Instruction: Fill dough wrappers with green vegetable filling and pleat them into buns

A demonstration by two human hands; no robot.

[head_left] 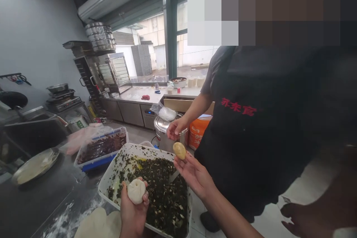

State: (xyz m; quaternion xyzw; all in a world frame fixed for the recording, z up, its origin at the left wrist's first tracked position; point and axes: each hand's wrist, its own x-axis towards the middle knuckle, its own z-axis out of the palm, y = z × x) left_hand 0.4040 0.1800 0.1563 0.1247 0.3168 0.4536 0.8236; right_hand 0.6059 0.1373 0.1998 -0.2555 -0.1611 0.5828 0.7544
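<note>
My left hand (133, 210) is closed around a round white pleated bun (136, 191), held upright over the near edge of a white tray (109, 182). The tray is full of chopped dark green filling (161, 189). My right hand (195, 175) is palm up over the tray's right side, its fingertips pinching a small yellowish ball (179, 150). A flat utensil handle (174, 176) pokes out of the filling just under this hand. A co-worker in a black apron (251, 126) stands close on the right, one hand (175, 128) hanging loosely just above the yellowish ball.
Lumps of white dough (96, 225) lie on the floured steel counter (41, 204). Behind the tray are a blue-rimmed box of dark filling (100, 147) and a metal plate (35, 165). On the floor stand a steel pot (164, 134) and an orange bucket (197, 131).
</note>
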